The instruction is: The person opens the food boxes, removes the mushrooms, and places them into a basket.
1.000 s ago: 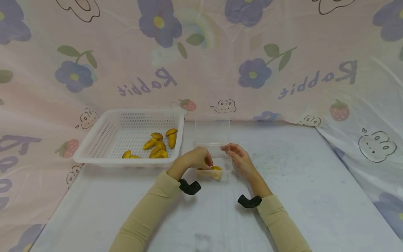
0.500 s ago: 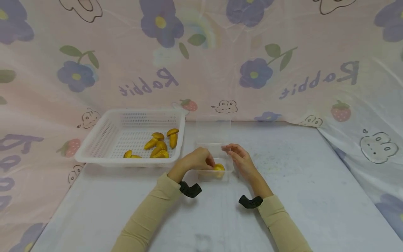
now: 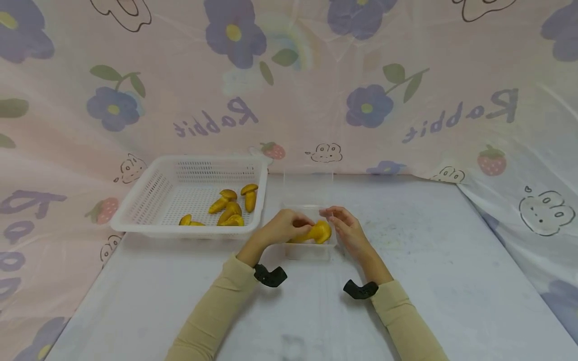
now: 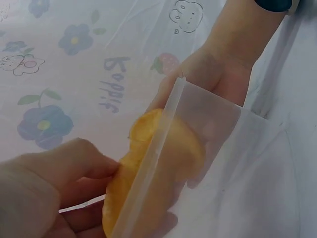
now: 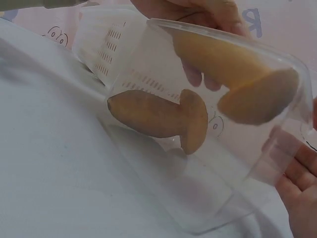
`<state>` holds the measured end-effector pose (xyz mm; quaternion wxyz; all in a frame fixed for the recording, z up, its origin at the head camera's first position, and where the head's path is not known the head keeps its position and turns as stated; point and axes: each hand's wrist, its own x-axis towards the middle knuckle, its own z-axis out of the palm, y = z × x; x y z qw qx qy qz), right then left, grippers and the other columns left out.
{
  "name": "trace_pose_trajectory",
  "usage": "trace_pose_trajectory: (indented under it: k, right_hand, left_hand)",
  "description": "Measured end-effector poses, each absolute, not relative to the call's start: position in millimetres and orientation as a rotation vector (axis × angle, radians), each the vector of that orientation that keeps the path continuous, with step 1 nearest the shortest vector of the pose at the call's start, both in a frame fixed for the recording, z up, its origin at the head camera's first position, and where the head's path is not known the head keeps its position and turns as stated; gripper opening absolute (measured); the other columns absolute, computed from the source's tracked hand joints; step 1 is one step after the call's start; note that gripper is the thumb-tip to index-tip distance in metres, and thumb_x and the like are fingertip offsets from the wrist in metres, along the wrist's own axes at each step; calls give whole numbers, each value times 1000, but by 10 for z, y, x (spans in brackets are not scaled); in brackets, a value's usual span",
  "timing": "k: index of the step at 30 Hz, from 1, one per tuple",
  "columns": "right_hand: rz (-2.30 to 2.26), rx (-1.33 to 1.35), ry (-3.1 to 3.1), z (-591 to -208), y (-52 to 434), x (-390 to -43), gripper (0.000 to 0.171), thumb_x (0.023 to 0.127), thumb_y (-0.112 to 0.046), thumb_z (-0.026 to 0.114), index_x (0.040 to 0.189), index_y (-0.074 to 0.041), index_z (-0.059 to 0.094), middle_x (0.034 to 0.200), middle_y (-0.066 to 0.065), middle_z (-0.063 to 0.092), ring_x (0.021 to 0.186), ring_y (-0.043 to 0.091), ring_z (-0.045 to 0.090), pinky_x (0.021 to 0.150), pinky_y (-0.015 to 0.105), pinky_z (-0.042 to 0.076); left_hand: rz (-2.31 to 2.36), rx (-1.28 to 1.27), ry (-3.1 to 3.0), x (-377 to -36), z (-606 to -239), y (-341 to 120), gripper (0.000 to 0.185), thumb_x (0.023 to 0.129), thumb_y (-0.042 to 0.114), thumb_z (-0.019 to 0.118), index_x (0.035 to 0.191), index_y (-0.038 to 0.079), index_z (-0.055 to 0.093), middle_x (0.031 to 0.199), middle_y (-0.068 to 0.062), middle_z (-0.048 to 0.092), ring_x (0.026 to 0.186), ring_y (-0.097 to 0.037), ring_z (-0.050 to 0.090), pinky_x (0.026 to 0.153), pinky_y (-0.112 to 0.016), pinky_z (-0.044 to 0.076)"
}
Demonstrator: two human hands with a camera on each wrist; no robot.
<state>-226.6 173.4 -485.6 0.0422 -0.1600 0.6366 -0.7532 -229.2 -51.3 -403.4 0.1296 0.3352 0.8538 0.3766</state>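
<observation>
My left hand [image 3: 285, 226] pinches a yellow mushroom [image 3: 321, 232] by its stem, cap toward the right, at the mouth of a clear plastic box [image 3: 307, 253]. In the left wrist view, the mushroom [image 4: 119, 191] shows partly through the box wall [image 4: 242, 168]. A second mushroom [image 5: 148, 115] lies on its side in the box, seen through the plastic in the right wrist view. At the box's back right corner, my right hand [image 3: 347, 230] holds the edge between thumb and fingers. Its exact grip is partly hidden.
To the left stands a white perforated basket [image 3: 158, 229] with several yellow mushrooms [image 3: 220, 202]. The box's clear lid [image 3: 308, 188] stands raised behind it. A printed rabbit-and-flower curtain [image 3: 289, 100] hangs along the back of the white table [image 3: 420, 281].
My left hand has lifted the mushroom from low in the box to about its rim, so more of the cap and stem shows. My right hand stays at the box's corner.
</observation>
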Motion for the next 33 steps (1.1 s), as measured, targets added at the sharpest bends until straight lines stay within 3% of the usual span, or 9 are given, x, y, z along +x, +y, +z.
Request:
trace_pose_trajectory:
  k: [7, 10, 13, 16, 27, 30, 33]
  right_hand:
    - [-2315, -481, 1931, -4834, 1740, -2262, 18, 102, -20, 48, 120, -18, 52, 117, -17, 65, 117, -3, 56, 125, 56, 11]
    - [-2294, -435, 1955, -4822, 1740, -2256, 18, 102, -22, 49, 119, -21, 52, 119, -16, 63, 119, -4, 55, 122, 38, 27]
    - [-2295, -395, 1961, -4820, 1735, -2255, 16, 102, -20, 49, 116, -22, 53, 118, -17, 63, 118, -4, 55, 110, 17, 38]
    - [-2308, -389, 1964, -4826, 1729, -2259, 15, 102, -17, 48, 114, -24, 54, 115, -18, 63, 115, -5, 55, 102, 10, 42]
    - [-2300, -342, 1994, -4816, 1722, -2262, 17, 102, -14, 47, 113, -24, 55, 111, -20, 61, 110, -4, 55, 98, 9, 43]
    - [-2289, -300, 2005, -4811, 1721, -2261, 16, 101, -15, 48, 112, -25, 55, 111, -19, 59, 110, -4, 53, 103, 14, 42]
    - [-2270, -269, 2020, -4807, 1718, -2264, 15, 101, -18, 50, 112, -26, 55, 112, -19, 57, 110, -4, 53, 114, 28, 36]
  left_hand:
    - [1201, 866, 2490, -2273, -4056, -537, 31, 98, 18, 51, 121, 4, 66, 121, -14, 68, 99, -20, 63, 89, -25, 56]
    - [1265, 839, 2483, -2272, -4076, -553, 31, 99, 21, 52, 121, 4, 66, 123, -15, 67, 97, -19, 64, 85, -23, 56]
    - [1364, 820, 2445, -2276, -4109, -573, 31, 99, 24, 55, 121, 5, 67, 123, -15, 68, 96, -18, 64, 85, -22, 56]
    - [1440, 808, 2399, -2278, -4131, -590, 32, 97, 25, 58, 120, 5, 67, 122, -14, 68, 99, -18, 65, 87, -23, 57]
    - [1447, 814, 2356, -2256, -4034, -632, 34, 95, 25, 61, 121, 5, 67, 120, -14, 70, 99, -17, 69, 86, -25, 59]
    - [1451, 836, 2377, -2249, -3973, -662, 33, 95, 24, 61, 120, 4, 67, 120, -15, 69, 98, -18, 69, 86, -30, 60]
    - [1478, 841, 2380, -2253, -3903, -697, 32, 95, 22, 61, 120, 3, 66, 120, -16, 69, 98, -21, 70, 89, -37, 60]
